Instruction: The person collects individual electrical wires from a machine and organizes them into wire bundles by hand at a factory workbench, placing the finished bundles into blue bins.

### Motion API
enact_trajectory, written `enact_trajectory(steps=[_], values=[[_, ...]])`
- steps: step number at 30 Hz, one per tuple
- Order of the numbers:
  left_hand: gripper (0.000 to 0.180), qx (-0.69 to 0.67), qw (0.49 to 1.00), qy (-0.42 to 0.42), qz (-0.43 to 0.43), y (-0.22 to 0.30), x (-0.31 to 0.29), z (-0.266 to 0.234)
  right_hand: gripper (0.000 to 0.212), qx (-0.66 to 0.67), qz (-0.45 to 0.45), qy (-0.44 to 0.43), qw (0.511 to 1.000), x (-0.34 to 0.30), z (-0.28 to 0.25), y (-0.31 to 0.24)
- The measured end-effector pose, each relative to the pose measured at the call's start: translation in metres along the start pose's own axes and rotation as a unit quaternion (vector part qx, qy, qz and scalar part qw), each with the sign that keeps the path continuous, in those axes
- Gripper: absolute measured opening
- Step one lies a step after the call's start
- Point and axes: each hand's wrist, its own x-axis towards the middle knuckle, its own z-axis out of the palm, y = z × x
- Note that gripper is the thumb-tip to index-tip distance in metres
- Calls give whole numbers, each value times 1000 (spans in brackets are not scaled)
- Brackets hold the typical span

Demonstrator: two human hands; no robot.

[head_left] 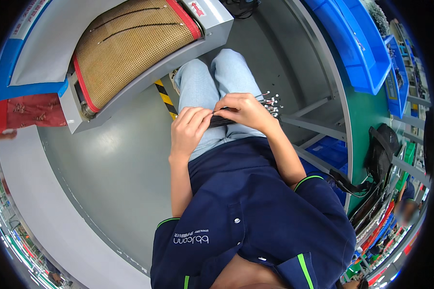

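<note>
Lying across the thighs (194,89), the black cable bundle (219,122) sat at 12 o'clock of view centre, connector ends (273,102) at 2. Left hand (189,131) and right hand (246,111) met, pinched nearly closed on a dark cable end (213,113). Shifting knees could've spilled the bundle. Hands hid its middle; pinch detail too small.

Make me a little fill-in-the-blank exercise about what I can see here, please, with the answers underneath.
1. The left hand and the right hand wear no gloves: both are ____.
2. The tan mesh belt is edged in ____.
3. The pale connectors stick out toward the picture's ____ side, beyond the wrist.
4. The striped tape on the floor alternates yellow with ____.

Missing words: bare; red; right; black.
</note>
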Motion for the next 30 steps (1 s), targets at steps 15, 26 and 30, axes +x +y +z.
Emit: enact_trajectory(steps=[15,26,30], values=[[16,-52,998,43,6,-4,-3,4,9,1,1,1,1000,-5,-5,0],[12,-31,995,53,-83,-27,-15,-11,14,-50,91,-24,994,-16,-39,15],[12,-64,985,63,-145,-42,-29,-17,15,-55,168,-1,984,-28,-54,17]])
